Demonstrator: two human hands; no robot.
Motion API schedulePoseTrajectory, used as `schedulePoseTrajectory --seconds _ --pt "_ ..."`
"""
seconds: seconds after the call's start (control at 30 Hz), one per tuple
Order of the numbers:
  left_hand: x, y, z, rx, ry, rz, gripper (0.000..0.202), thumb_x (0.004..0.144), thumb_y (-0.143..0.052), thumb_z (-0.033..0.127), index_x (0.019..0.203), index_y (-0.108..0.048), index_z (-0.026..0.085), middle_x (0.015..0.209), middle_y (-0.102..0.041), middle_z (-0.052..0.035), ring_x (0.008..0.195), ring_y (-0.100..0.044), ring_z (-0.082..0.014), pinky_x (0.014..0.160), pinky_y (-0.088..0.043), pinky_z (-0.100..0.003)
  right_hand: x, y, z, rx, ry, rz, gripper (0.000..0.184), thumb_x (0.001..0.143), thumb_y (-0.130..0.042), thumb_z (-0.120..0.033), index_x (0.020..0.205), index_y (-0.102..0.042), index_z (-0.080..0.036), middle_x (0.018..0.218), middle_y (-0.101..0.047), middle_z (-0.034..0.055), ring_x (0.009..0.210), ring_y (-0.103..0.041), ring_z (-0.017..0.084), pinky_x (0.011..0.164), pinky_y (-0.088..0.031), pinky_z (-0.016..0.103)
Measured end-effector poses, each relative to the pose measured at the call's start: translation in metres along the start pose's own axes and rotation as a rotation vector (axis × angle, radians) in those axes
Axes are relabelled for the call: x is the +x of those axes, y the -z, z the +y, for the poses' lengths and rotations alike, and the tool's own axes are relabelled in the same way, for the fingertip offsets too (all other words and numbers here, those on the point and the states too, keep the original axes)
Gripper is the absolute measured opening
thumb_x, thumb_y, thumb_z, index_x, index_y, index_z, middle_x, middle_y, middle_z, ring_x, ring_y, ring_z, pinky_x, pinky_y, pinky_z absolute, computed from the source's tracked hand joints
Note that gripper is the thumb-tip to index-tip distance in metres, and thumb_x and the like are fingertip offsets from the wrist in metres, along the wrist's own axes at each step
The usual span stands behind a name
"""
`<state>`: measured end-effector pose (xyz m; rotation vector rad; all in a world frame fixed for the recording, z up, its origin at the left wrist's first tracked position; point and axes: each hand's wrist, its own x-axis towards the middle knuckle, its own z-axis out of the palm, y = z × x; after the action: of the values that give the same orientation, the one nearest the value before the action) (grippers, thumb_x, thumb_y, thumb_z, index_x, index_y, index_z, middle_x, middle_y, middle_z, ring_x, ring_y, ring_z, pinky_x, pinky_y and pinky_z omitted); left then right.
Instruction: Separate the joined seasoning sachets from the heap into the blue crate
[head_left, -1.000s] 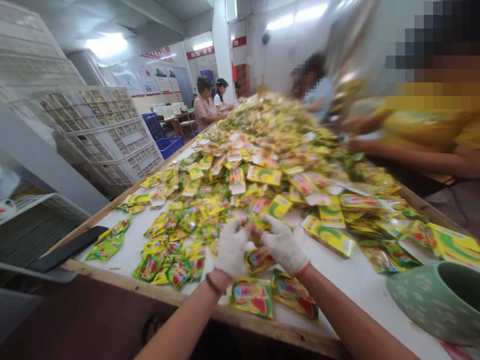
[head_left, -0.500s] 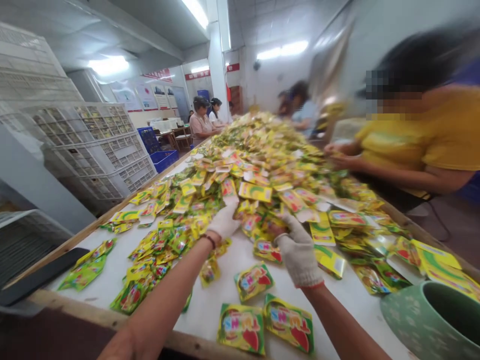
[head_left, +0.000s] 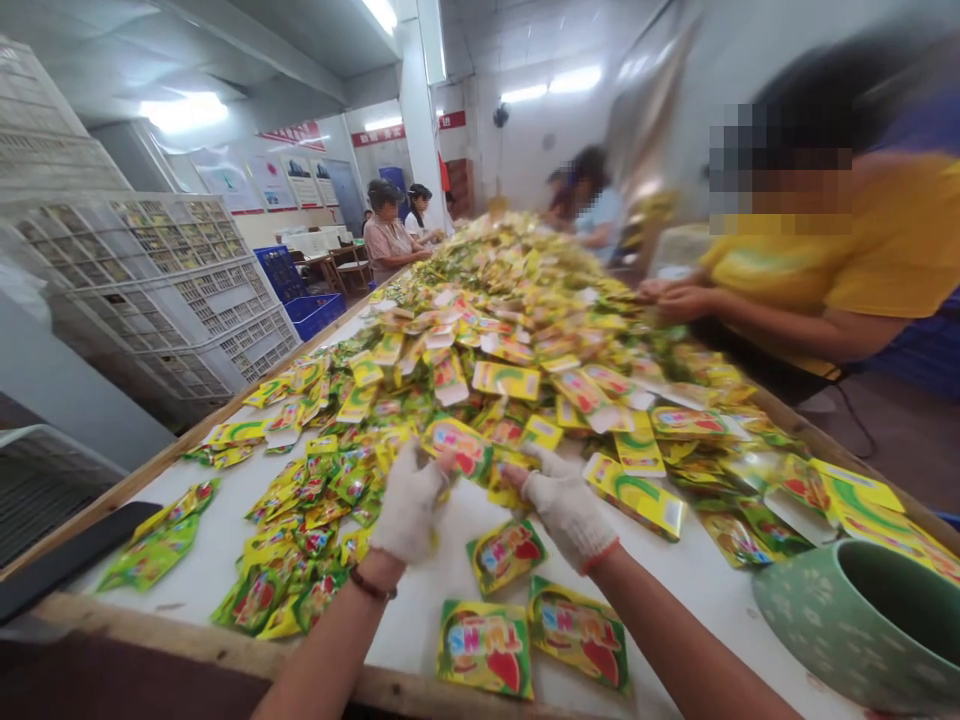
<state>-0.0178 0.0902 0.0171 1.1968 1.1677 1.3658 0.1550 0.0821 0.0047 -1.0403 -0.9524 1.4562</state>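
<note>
Pinching a bright packet (head_left: 463, 448) over the worktop (head_left: 412, 632), at the heap's (head_left: 517, 290) near edge, the gloved left hand (head_left: 409, 505) would do best gripping lightly, while the right hand (head_left: 564, 505), apart from it, curls inward, its hold unclear.

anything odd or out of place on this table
Two things on the table stand out: a green patterned pot at near right and a flat black object at near left. Neither matches the packets near it, so both look slightly out of place. No clear damage shows.
</note>
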Motion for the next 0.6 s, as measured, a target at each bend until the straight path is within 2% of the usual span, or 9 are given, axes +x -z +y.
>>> schedulePoseTrajectory --seconds 0.07,0.1,0.17,0.2,0.27,0.3,0.37,0.47,0.6 --pt "-0.003 0.013 0.003 0.428 -0.254 0.063 0.073 0.061 -0.078 0.043 0.123 -0.048 0.019 0.125 -0.057 -0.0127 0.126 -0.047 -0.0319 0.108 -0.033 -0.049 0.003 0.007 0.002 -0.044 -0.024 -0.021 0.055 0.061 -0.078 -0.039 0.107 -0.059 -0.017 0.066 -0.066 -0.0015 0.05 -0.058 0.013 0.045 -0.049 0.023" --pt "-0.003 0.019 0.005 0.651 -0.385 0.037 0.084 0.056 -0.08 0.042 0.128 -0.045 0.019 0.132 -0.052 -0.0142 0.134 -0.037 -0.0353 0.113 -0.023 -0.053 0.004 0.01 0.002 -0.075 -0.033 -0.054 0.054 0.061 -0.079 -0.039 0.106 -0.06 -0.017 0.066 -0.065 -0.0015 0.05 -0.058 0.013 0.045 -0.049 0.024" --pt "-0.003 0.024 0.007 1.009 -0.556 -0.132 0.089 0.052 -0.082 0.04 0.13 -0.045 0.02 0.137 -0.048 -0.0145 0.138 -0.027 -0.0399 0.114 -0.01 -0.061 0.004 0.013 0.002 -0.146 -0.031 -0.135 0.049 0.063 -0.078 -0.04 0.103 -0.062 -0.017 0.066 -0.065 -0.0012 0.05 -0.057 0.012 0.044 -0.048 0.023" --pt "-0.002 0.024 0.007 1.12 -0.59 -0.236 0.081 0.055 -0.081 0.04 0.127 -0.049 0.021 0.134 -0.052 -0.0136 0.136 -0.031 -0.04 0.113 -0.01 -0.062 0.004 0.014 0.002 -0.175 -0.023 -0.168 0.047 0.064 -0.077 -0.041 0.101 -0.063 -0.016 0.067 -0.065 -0.0007 0.052 -0.057 0.012 0.044 -0.047 0.023" --pt "-0.002 0.02 0.004 1.211 -0.581 -0.361 0.061 0.062 -0.076 0.038 0.116 -0.054 0.022 0.12 -0.061 -0.0108 0.122 -0.049 -0.0346 0.109 -0.025 -0.058 0.001 0.014 0.0 -0.212 -0.009 -0.178 0.044 0.067 -0.074 -0.042 0.101 -0.063 -0.016 0.07 -0.066 0.0001 0.054 -0.058 0.012 0.045 -0.047 0.022" --pt "-0.003 0.017 0.001 1.219 -0.562 -0.369 0.053 0.065 -0.074 0.037 0.112 -0.055 0.021 0.114 -0.063 -0.0097 0.112 -0.055 -0.0306 0.104 -0.035 -0.052 0.0 0.013 0.0 -0.233 -0.006 -0.147 0.045 0.068 -0.073 -0.043 0.103 -0.062 -0.017 0.069 -0.065 -0.0003 0.053 -0.058 0.012 0.044 -0.046 0.022" --pt "-0.005 0.011 -0.006 1.222 -0.545 -0.31 0.047 0.069 -0.07 0.038 0.109 -0.054 0.019 0.107 -0.064 -0.0094 0.099 -0.06 -0.026 0.091 -0.046 -0.043 -0.002 0.012 -0.002 -0.314 -0.001 -0.053 0.048 0.069 -0.071 -0.044 0.107 -0.06 -0.018 0.064 -0.061 -0.0026 0.047 -0.053 0.011 0.04 -0.043 0.021" --pt "-0.008 0.01 -0.014 1.292 -0.598 -0.222 0.046 0.07 -0.068 0.045 0.106 -0.054 0.018 0.103 -0.062 -0.01 0.094 -0.058 -0.0268 0.081 -0.048 -0.041 -0.004 0.014 -0.006 -0.483 0.019 0.011 0.047 0.067 -0.072 -0.044 0.105 -0.061 -0.017 0.056 -0.054 -0.0057 0.041 -0.042 0.008 0.036 -0.035 0.019" --pt "-0.01 0.015 -0.015 1.347 -0.666 -0.275 0.045 0.065 -0.072 0.038 0.103 -0.055 0.019 0.104 -0.061 -0.0086 0.096 -0.056 -0.0273 0.085 -0.045 -0.041 -0.008 0.019 -0.019 -0.531 -0.017 -0.157 0.038 0.068 -0.069 -0.043 0.093 -0.064 -0.015 0.057 -0.056 -0.0044 0.041 -0.037 0.005 0.037 -0.029 0.018"
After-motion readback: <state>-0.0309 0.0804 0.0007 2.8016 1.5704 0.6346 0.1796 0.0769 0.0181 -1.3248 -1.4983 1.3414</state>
